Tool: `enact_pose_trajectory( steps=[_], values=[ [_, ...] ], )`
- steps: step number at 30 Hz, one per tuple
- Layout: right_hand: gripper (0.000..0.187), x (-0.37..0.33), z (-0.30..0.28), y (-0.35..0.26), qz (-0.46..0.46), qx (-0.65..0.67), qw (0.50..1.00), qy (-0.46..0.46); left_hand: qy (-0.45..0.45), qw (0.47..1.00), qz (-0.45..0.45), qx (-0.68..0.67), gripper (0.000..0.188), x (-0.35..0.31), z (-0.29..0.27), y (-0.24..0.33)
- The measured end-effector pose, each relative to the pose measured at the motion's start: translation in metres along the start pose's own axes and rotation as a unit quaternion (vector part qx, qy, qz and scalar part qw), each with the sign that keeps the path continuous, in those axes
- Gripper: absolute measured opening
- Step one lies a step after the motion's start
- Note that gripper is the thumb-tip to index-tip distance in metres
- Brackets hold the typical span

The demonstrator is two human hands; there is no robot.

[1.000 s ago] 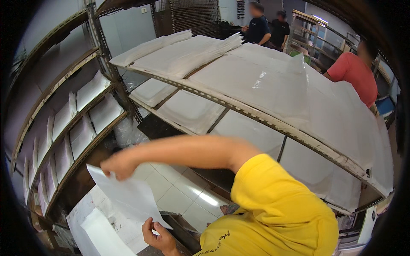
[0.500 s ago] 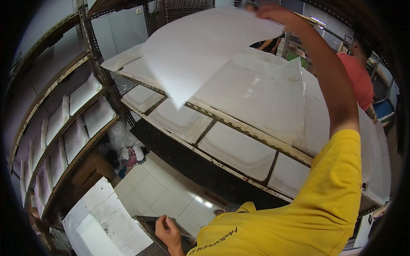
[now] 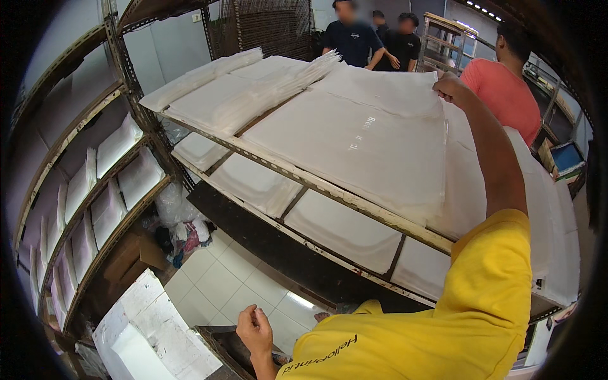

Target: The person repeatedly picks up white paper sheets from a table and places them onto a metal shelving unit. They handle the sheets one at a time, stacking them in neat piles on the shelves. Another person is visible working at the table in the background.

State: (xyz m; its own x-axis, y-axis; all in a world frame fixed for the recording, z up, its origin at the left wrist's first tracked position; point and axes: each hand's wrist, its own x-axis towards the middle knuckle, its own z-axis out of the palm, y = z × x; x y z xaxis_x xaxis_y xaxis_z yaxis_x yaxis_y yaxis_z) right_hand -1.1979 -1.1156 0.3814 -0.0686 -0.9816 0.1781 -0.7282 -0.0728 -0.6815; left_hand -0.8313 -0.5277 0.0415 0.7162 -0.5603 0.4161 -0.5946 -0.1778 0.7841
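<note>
My right hand (image 3: pixel 451 88) reaches far out over the upper shelf. Its fingers are pinched at the far right corner of a thin white sheet (image 3: pixel 386 92), which lies over a flat white stack bearing light markings. Low in the picture, my left hand (image 3: pixel 254 330) is held near my body with its fingers curled in, and I see nothing in it. Beside it, at lower left, a white sheet (image 3: pixel 142 351) rests on a stained white board (image 3: pixel 168 323). Left of the stack I reach over, bundles of white sheets (image 3: pixel 272 95) lie with ruffled edges.
A perforated metal rail (image 3: pixel 304 171) edges the upper shelf; more white sheets (image 3: pixel 345 228) fill the tier below. Curved racks (image 3: pixel 95 190) with stacked sheets stand at left. A person in a coral shirt (image 3: pixel 503 95) is at far right, and several people (image 3: pixel 354 44) stand beyond the shelf.
The large white sheet that hung raised from my right hand is down on the stack. My right hand has come lower and to the right. My left hand rose slightly.
</note>
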Motion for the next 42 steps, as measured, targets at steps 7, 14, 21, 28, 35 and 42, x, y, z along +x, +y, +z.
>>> enact_pose_trajectory(
  steps=[7,14,21,28,35,42],
  values=[
    [0.012,-0.013,0.003,-0.011,-0.024,-0.095,0.995,-0.003,0.009,1.0,-0.013,0.023,0.012,-0.022,-0.009,-0.013],
    [0.021,-0.01,-0.019,-0.035,-0.135,-0.408,0.903,0.005,0.021,0.999,-0.03,0.021,0.013,-0.025,-0.021,-0.022],
    [0.025,-0.119,0.053,-0.232,-0.41,-0.201,0.888,-0.06,0.038,0.998,-0.007,0.051,0.012,-0.031,-0.051,-0.025],
    [0.023,-0.367,0.153,-0.368,-0.779,-0.126,0.605,-0.107,0.1,0.989,-0.038,0.099,0.014,-0.053,-0.094,-0.021],
    [0.034,-0.589,0.185,-0.368,-0.888,0.059,0.363,-0.277,0.235,0.944,-0.132,0.193,0.014,-0.13,-0.135,-0.013],
    [0.029,-0.661,0.282,-0.314,-0.615,0.206,0.35,-0.676,0.309,0.843,-0.362,0.252,0.025,-0.188,-0.17,-0.016]
  ],
)
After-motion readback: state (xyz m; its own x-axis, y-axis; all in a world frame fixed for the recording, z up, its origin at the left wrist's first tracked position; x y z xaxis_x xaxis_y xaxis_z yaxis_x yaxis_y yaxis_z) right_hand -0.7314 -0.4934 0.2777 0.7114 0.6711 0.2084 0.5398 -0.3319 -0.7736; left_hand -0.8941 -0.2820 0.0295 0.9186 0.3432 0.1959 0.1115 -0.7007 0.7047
